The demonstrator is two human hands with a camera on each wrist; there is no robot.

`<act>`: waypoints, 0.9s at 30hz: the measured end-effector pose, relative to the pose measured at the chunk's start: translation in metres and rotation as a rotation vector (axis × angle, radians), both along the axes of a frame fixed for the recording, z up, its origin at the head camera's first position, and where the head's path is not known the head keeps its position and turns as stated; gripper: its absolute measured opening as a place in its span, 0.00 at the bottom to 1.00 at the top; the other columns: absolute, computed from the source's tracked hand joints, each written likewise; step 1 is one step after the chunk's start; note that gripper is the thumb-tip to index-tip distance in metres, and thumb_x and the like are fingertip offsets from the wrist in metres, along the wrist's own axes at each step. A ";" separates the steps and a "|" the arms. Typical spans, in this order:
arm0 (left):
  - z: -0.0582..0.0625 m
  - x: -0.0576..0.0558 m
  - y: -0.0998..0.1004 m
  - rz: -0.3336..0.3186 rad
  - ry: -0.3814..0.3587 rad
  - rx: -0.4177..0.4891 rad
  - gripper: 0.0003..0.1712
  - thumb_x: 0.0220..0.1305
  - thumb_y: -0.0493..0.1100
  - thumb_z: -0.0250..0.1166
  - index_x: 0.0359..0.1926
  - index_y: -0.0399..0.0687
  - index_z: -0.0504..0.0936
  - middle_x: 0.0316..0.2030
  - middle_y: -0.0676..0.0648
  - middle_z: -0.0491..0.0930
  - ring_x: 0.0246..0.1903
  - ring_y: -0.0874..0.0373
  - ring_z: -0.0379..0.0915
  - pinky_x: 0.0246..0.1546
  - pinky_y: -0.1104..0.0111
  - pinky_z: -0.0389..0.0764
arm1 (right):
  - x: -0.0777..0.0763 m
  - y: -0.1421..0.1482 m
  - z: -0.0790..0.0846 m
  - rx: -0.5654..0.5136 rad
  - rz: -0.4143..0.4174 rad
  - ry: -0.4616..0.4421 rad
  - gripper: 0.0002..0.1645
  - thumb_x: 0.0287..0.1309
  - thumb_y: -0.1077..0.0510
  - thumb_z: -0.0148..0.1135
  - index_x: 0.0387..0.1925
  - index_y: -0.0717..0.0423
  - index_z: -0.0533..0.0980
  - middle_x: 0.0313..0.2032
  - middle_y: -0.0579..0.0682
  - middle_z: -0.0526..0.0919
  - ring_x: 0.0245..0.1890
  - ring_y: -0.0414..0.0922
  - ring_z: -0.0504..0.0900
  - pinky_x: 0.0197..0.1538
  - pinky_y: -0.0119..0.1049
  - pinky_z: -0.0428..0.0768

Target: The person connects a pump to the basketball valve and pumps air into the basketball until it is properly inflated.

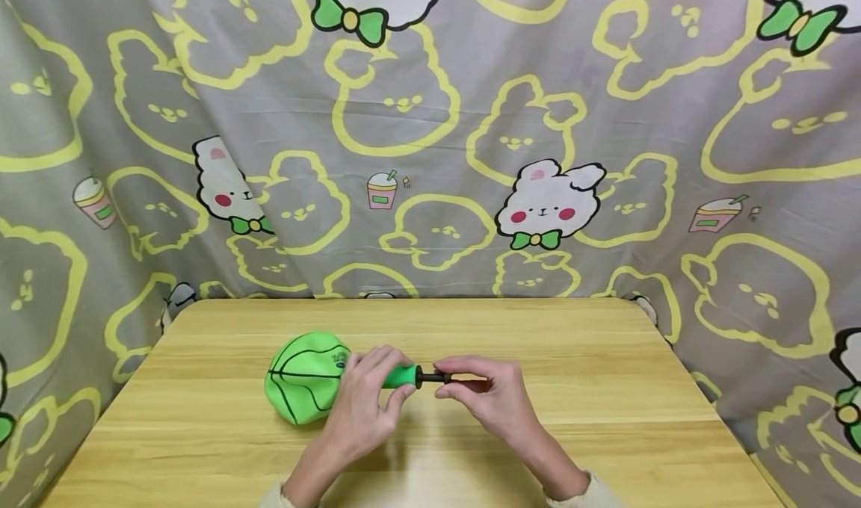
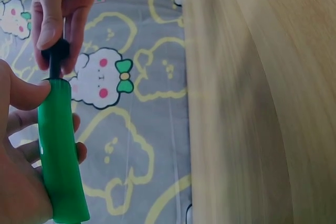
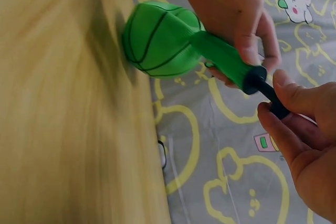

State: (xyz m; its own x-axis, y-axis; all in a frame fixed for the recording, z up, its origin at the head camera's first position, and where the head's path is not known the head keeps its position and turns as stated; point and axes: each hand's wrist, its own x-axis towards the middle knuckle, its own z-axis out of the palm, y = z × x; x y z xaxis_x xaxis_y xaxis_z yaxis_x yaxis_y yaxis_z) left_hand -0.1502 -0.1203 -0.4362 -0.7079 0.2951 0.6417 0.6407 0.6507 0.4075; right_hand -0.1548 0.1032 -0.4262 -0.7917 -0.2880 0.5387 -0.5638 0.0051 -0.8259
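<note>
A soft, dented green ball with black lines rests on the table at the left. My left hand grips the green barrel of a small hand pump from the near side, thumb along the barrel by its black collar. The barrel's far end meets the ball in the right wrist view. My right hand pinches the black handle between thumb and fingers. Between collar and handle a short length of black rod shows. Part of the ball and barrel is hidden behind the left hand.
The wooden table has rounded back corners. A grey curtain with yellow outlines and white cartoon rabbits hangs behind it and along both sides.
</note>
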 end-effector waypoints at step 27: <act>0.001 -0.003 -0.006 0.002 -0.035 0.031 0.14 0.57 0.45 0.75 0.44 0.55 0.83 0.42 0.57 0.83 0.45 0.62 0.80 0.50 0.59 0.69 | 0.001 0.006 0.011 0.071 -0.022 -0.086 0.15 0.57 0.67 0.74 0.46 0.54 0.86 0.44 0.54 0.88 0.46 0.50 0.88 0.42 0.40 0.85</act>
State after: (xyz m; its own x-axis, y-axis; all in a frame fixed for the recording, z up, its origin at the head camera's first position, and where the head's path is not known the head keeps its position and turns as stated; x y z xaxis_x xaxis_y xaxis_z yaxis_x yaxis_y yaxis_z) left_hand -0.1534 -0.1268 -0.4350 -0.7306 0.2745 0.6252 0.6246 0.6387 0.4494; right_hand -0.1533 0.1090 -0.4156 -0.8410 -0.3046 0.4470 -0.4896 0.0770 -0.8686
